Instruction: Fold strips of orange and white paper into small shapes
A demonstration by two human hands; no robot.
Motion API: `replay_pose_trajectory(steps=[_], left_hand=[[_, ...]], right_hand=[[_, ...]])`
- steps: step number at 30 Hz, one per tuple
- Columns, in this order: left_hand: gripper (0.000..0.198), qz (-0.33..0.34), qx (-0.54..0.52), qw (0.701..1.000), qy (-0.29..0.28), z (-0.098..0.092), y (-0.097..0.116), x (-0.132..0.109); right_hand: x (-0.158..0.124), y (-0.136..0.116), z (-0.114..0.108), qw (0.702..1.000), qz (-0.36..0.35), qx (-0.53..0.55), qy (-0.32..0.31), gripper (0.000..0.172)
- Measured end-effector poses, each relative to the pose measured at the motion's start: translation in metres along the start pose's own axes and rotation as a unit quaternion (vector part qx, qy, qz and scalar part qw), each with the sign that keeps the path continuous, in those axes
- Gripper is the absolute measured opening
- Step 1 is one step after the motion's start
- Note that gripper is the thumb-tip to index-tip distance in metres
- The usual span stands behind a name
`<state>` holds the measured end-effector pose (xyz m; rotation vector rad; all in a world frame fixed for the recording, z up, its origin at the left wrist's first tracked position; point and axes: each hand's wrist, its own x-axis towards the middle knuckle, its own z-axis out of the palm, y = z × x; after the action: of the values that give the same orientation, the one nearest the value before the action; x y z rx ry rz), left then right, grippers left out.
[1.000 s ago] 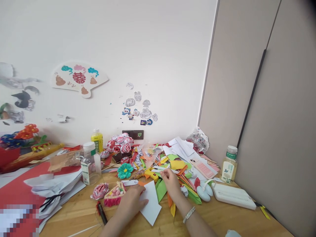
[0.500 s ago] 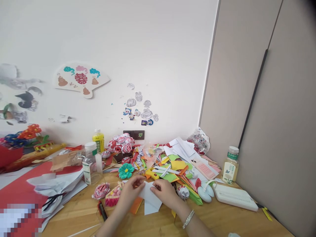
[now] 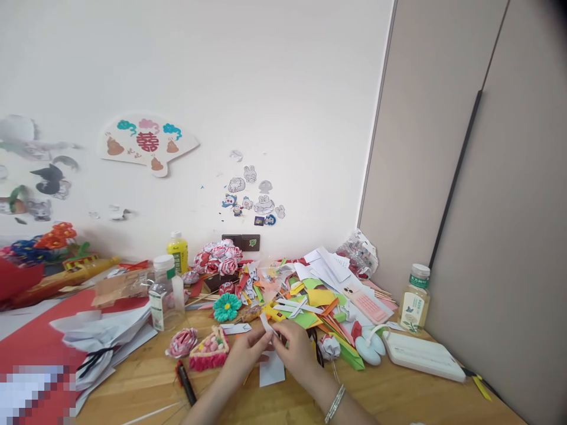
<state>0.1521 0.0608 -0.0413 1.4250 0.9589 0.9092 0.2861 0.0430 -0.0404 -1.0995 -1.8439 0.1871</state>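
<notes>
Between both hands is a sheet of white paper (image 3: pixel 271 372), its lower part hanging below the fingers and a narrow folded end sticking up above them. My left hand (image 3: pixel 248 350) pinches it from the left, thumb on top. My right hand (image 3: pixel 290 348), with a bracelet on the wrist, grips it from the right, close against the left fingertips. Just left of my left hand sits a triangular box of small candy-like pieces (image 3: pixel 209 349). Behind it lies a folded white paper strip (image 3: pixel 235 329). A black marker (image 3: pixel 186 382) rests near my left forearm.
Coloured paper scraps (image 3: pixel 305 301) heap up at the back centre. A teal flower (image 3: pixel 227 307) and a rolled paper rose (image 3: pixel 182 342) lie at left, near a clear bottle (image 3: pixel 163 304). At right are a white device (image 3: pixel 423 354) and a labelled bottle (image 3: pixel 414 301).
The paper has gone from spread flat to bunched, with a narrow end pointing up. Both hands have drawn closer together and slightly lower, uncovering the candy box and a white strip.
</notes>
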Motion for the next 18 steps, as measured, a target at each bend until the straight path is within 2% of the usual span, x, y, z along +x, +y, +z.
replay_pose_trajectory(steps=[3,7,10,12,15,18], left_hand=[[0.042,0.014,-0.061,0.998,0.001,0.0,-0.001,0.001],[0.042,0.023,-0.096,0.995,0.016,-0.003,0.004,0.002],[0.043,0.014,-0.059,0.998,0.022,-0.004,0.009,0.0],[0.042,0.01,-0.012,1.0,0.006,-0.003,0.012,-0.002],[0.041,0.023,0.051,0.998,-0.035,0.001,0.014,-0.005],[0.043,0.031,0.064,0.996,-0.057,0.003,0.016,-0.008]], right_hand=[[-0.001,-0.01,-0.002,0.999,-0.027,-0.006,-0.023,0.014],[0.001,-0.01,-0.005,0.997,-0.018,0.067,-0.032,0.015],[0.003,0.0,-0.004,0.99,0.048,0.132,0.017,0.02],[0.005,0.008,-0.002,0.979,0.096,0.173,0.041,0.022],[0.005,0.017,0.002,0.957,0.14,0.254,0.003,0.028],[0.004,0.019,0.003,0.934,0.151,0.321,-0.042,0.032]])
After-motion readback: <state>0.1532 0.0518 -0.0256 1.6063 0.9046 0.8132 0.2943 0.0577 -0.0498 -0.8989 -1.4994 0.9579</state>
